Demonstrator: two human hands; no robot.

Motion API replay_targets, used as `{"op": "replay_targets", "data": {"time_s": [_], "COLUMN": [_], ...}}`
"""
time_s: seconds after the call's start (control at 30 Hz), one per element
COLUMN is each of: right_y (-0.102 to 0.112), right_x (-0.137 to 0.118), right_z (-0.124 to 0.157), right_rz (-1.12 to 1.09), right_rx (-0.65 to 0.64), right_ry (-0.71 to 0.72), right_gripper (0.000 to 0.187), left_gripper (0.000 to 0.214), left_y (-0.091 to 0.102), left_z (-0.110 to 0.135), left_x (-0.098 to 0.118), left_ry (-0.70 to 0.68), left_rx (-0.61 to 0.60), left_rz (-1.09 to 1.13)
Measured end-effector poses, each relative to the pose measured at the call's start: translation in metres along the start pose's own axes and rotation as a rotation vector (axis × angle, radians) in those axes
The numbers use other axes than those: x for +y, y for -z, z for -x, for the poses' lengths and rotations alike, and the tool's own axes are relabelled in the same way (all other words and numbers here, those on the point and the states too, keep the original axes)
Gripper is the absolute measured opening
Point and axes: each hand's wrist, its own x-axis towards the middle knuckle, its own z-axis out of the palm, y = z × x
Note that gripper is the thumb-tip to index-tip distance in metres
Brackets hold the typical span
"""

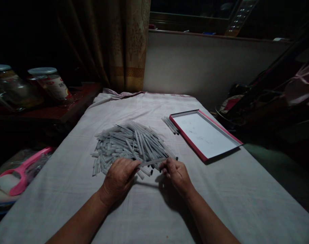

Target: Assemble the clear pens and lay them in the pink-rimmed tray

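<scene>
A slim, pale, translucent pen (pixel 153 162) spans the space between my two hands, just above the near edge of a pile. My left hand (pixel 120 174) pinches its left end between thumb and fingers. The fingers of my right hand (pixel 175 172) are closed around its right end, hiding the tip. Behind and beneath lies a heap of similar pens (pixel 129 140), translucent, several with black ends. A small row of pens (pixel 170 125) rests apart, beside the red-rimmed box lid (pixel 188 141). The white inside of that lid carries some dark scribbles.
A white checked cloth (pixel 149 217) covers the table. On a dark side table at left stand lidded jars (pixel 51 84) and a glass mug (pixel 14 96). A pink-handled item (pixel 22 173) sits low at left. A curtain (pixel 126 44) and wall are behind.
</scene>
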Motion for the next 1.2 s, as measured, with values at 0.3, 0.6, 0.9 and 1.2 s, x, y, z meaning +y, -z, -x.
{"op": "replay_targets", "data": {"time_s": [0.3, 0.6, 0.9, 1.2], "right_y": [-0.004, 0.001, 0.012, 0.010], "right_x": [-0.011, -0.009, -0.019, -0.018], "right_z": [-0.001, -0.004, -0.001, -0.001], "right_rz": [0.027, -0.027, 0.120, 0.126], "right_rx": [-0.041, -0.069, -0.204, -0.265], "right_ry": [-0.046, -0.071, 0.207, 0.225], "right_gripper": [0.067, 0.060, 0.028, 0.021], "left_gripper": [0.016, 0.020, 0.036, 0.032], "left_y": [0.004, 0.008, 0.020, 0.032], "left_z": [-0.004, -0.008, -0.008, -0.010], "left_x": [0.003, 0.004, -0.010, -0.018], "left_ry": [-0.037, -0.074, 0.051, 0.233], "left_rx": [0.011, -0.004, -0.212, -0.348], "left_rz": [-0.062, -0.068, 0.218, 0.416]}}
